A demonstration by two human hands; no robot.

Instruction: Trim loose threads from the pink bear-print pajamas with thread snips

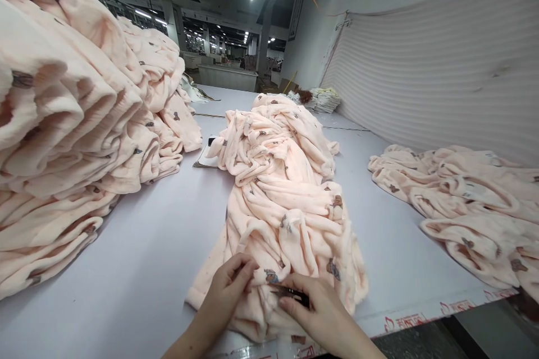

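Observation:
A pale pink fleece garment [269, 207] with small printed figures lies bunched on the table in front of me. My left hand [233, 280] pinches a bit of its fabric between thumb and fingers. In my right hand [314, 303] is a pair of small dark-handled thread snips [290, 293], the metal blades pointing left toward the pinched cloth. The blade tips are close to the fabric beside a blue printed figure; whether they touch it I cannot tell.
Tall stacks of the same pink fleece [84, 106] rise at the left. More pink pieces [463, 196] lie at the right by a striped hanging sheet [442, 61]. Folded cloths [325, 100] sit at the back. The white table's [160, 252] front edge carries red-printed tape.

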